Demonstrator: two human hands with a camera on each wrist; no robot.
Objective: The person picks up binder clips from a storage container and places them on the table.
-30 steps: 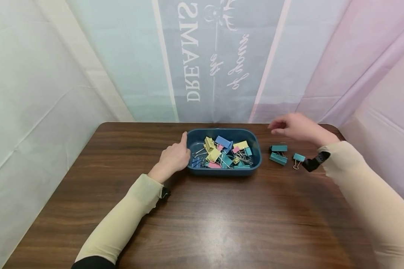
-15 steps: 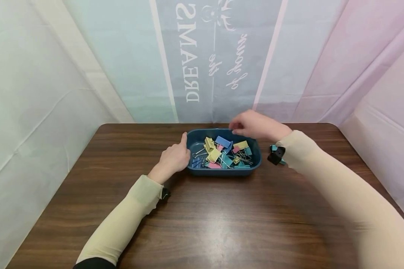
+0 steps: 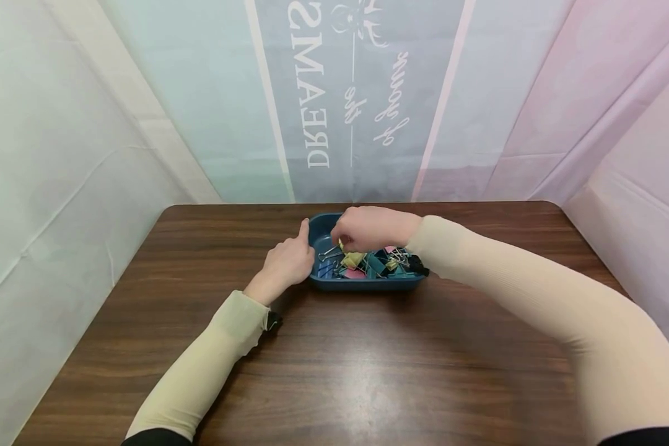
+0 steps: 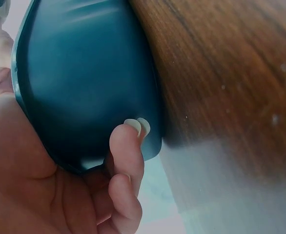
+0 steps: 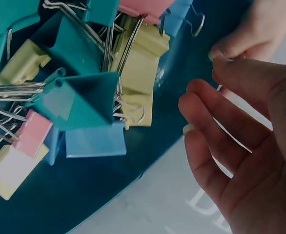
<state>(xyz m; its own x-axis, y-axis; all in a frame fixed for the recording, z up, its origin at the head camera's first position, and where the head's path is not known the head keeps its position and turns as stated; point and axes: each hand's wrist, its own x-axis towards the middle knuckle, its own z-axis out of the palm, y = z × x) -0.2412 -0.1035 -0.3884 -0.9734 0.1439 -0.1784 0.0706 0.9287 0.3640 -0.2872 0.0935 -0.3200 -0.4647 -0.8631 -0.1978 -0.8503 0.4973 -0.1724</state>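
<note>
A dark blue plastic bin of teal, yellow, pink and blue binder clips stands near the table's back edge. My left hand grips its left end; in the left wrist view, curled fingers lie against the bin's outer wall. My right hand hangs over the bin's back left part, fingers loosely bent. Nothing shows between those fingers in the right wrist view, where a teal binder clip and a blue binder clip lie to the left of the hand. Part of the pile is hidden beneath the right hand.
The brown wooden table spreads toward me from the bin. A printed cloth hangs along the table's back edge, with pale cloths at both sides. The right sleeve covers the tabletop right of the bin.
My right hand has moved left, from the table's right side to above the bin. The teal clips beside the bin are now hidden by the right arm. My left hand stayed put.
</note>
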